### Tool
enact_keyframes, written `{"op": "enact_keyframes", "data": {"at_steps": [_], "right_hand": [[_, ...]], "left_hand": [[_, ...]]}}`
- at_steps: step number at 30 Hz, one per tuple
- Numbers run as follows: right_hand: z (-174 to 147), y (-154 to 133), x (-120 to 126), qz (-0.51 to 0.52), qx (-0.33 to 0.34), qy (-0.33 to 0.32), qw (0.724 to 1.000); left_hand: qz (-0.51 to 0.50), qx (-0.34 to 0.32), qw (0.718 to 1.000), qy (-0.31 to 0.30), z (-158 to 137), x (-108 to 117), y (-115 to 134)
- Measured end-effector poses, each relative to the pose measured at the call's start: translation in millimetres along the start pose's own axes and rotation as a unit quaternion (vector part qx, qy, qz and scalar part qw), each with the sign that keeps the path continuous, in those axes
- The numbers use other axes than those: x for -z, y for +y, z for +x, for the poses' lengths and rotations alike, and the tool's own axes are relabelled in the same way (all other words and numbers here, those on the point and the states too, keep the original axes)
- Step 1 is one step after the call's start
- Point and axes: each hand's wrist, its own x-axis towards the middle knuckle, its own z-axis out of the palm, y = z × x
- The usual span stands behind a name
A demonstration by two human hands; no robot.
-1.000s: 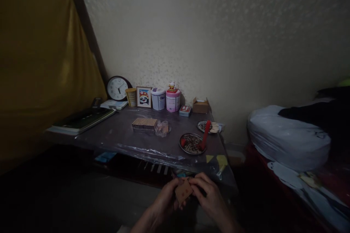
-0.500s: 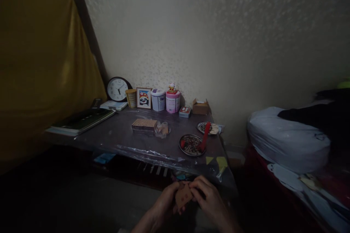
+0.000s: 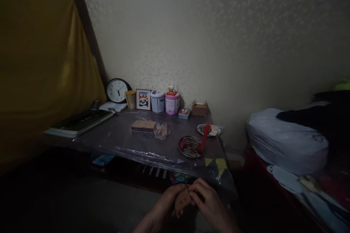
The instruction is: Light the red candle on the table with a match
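Below the table's front edge, both hands hold a small brown card (image 3: 182,201) with two darker round marks on its face. My left hand (image 3: 167,201) grips it from the left, thumb along the upper edge and fingertips showing beneath. The fingers of my right hand (image 3: 207,196) are closed at the card's upper right edge. Whether anything else lies between those fingertips is too dark to make out. The card's right edge and back are partly hidden.
On the plastic-covered table (image 3: 109,134) stand a stack of brown pieces (image 3: 143,127), a clear plastic bag (image 3: 160,131), a round tray (image 3: 190,151) of small bits with a red spoon (image 3: 203,140), and a second tray (image 3: 201,127) with cotton swabs (image 3: 213,130). Tubs (image 3: 172,103) line the wall.
The card has tilted a little in my hands and its upper outline looks more rounded. Both hands stay in nearly the same place, and the view has shifted slightly.
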Motion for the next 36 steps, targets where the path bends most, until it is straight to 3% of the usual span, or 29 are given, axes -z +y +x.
{"op": "enact_keyframes", "data": {"at_steps": [10,23,36], "right_hand": [[1,-2,3,-0.005,0.001,-0.005,1.0],[-1,6,-3,-0.01,0.005,0.012,1.0],[-1,2,1,-0.032,-0.004,0.034,0.999]], "left_hand": [[0.034,-0.033,0.998,-0.038,15,7,-11],[0.017,-0.031,0.999,-0.022,26,17,-25],[0.006,-0.07,0.998,0.002,14,9,-11]]}}
